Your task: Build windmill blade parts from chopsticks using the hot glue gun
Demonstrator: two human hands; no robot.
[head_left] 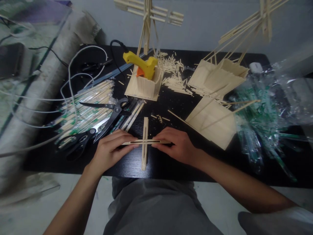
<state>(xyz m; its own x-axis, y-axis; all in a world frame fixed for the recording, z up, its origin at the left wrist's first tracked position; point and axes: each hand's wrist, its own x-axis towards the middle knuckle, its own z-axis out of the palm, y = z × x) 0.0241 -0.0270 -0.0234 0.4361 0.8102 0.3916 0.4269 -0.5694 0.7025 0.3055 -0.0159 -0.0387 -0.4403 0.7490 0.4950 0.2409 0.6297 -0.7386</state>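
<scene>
Two pairs of wooden chopsticks lie crossed on the black table (168,163), one pair upright (145,143) and one pair sideways (146,142) over it. My left hand (111,150) presses its fingers closed on the left end of the sideways pair. My right hand (174,145) holds the right end the same way, fingers curled over the sticks.
Black scissors (102,122) lie left of my hands beside wrapped chopstick packs (85,107). A yellow glue gun (144,67) stands in a small wooden box (146,85). Wooden stick structures (215,107) sit right, clear wrappers (266,120) beyond. White cables (73,71) cross the left.
</scene>
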